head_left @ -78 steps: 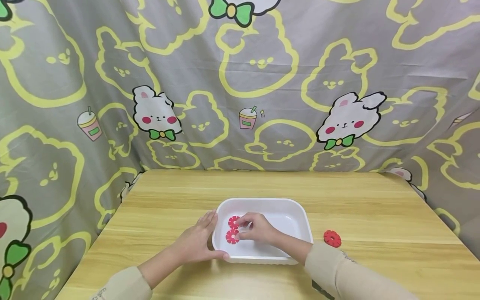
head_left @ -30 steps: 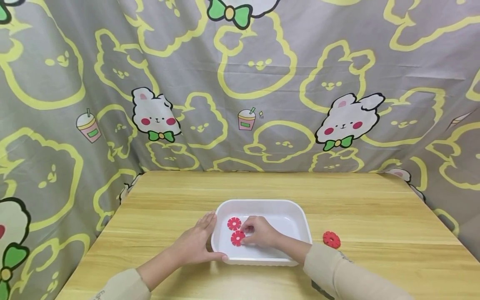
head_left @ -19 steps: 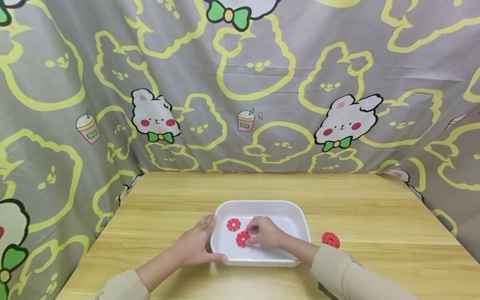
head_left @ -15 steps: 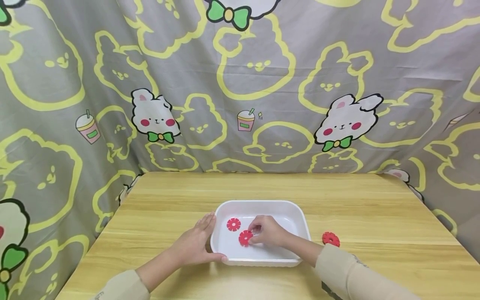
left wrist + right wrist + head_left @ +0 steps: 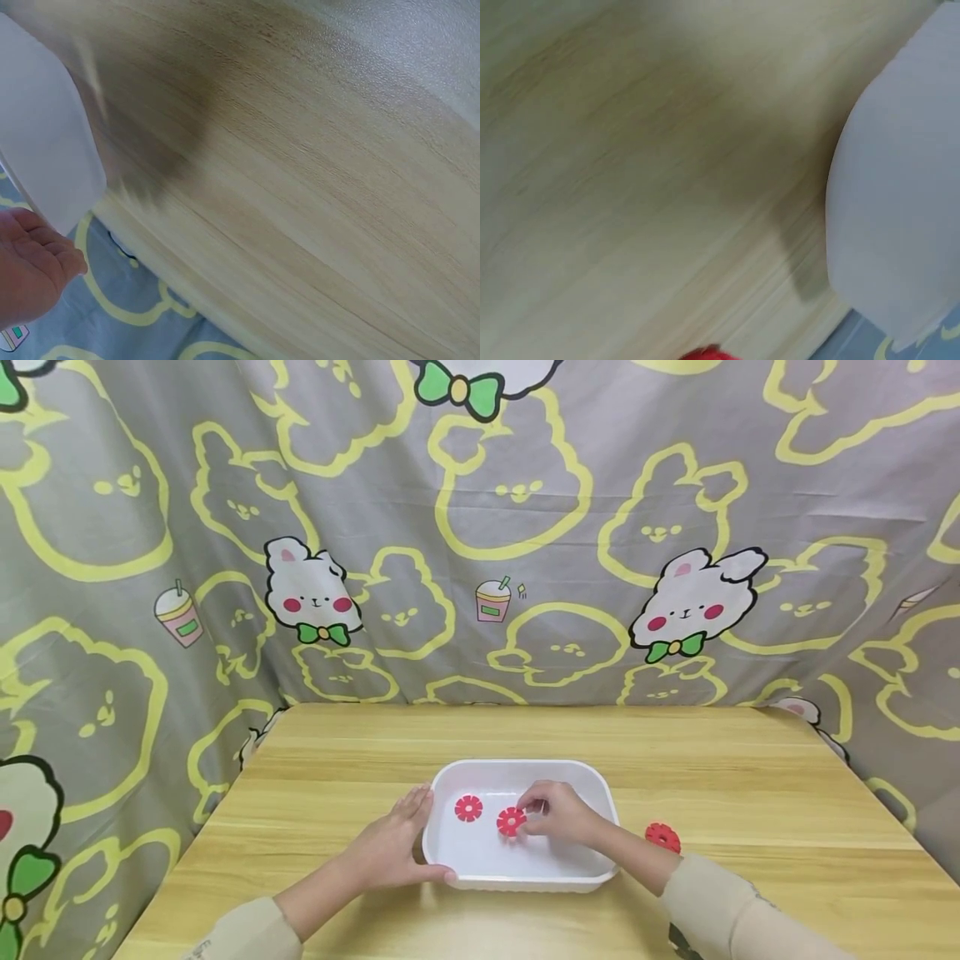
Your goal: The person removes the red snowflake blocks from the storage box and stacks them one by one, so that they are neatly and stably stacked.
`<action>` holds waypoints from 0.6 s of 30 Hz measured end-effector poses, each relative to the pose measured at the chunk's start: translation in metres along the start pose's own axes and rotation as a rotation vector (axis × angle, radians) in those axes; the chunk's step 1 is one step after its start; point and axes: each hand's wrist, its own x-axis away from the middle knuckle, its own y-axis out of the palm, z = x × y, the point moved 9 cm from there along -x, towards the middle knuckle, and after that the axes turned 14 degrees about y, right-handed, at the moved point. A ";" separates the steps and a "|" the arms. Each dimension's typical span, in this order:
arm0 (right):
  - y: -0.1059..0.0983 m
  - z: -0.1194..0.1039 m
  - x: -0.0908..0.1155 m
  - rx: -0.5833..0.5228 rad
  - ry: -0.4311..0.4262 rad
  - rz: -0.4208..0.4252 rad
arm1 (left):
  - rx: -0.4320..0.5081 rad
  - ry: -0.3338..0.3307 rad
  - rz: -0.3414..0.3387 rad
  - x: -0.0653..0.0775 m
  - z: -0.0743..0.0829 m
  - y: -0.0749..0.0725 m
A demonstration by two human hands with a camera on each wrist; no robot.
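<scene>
A white rectangular tray (image 5: 525, 881) stands on the wooden table. My left hand (image 5: 393, 843) rests against its left side, fingers extended along the outer wall and thumb at the front corner. In the left wrist view the fingers (image 5: 52, 259) show beside the tray's wall (image 5: 49, 127). Over the inside of the tray, my right hand (image 5: 558, 814) pinches a red notched disc (image 5: 512, 822) by its right edge between thumb and fingers. A second red notched disc (image 5: 468, 808) lies flat in the left part of the tray. The right wrist view misses the hand.
Another red notched disc (image 5: 662, 837) lies on the table (image 5: 787, 827) right of the tray, partly behind the right forearm. The right wrist view catches a red edge (image 5: 709, 353) at its bottom. A patterned grey curtain (image 5: 420, 527) hangs behind and beside the table.
The right hand has carried its pinched red disc right and away from the one on the left; the two overlapped or nearly touched earlier. The left hand and tray have stayed put.
</scene>
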 end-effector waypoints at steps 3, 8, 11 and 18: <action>-0.007 0.002 0.003 -0.003 0.000 0.021 | -0.007 0.003 0.004 0.000 0.000 0.000; -0.014 0.002 0.008 0.013 -0.006 0.039 | -0.007 0.002 0.001 0.000 0.000 0.000; -0.018 0.002 0.012 0.008 0.005 0.044 | 0.000 -0.002 -0.001 0.000 -0.001 0.000; -0.033 0.002 0.023 -0.022 -0.030 0.094 | -0.008 0.001 0.002 0.000 -0.002 0.001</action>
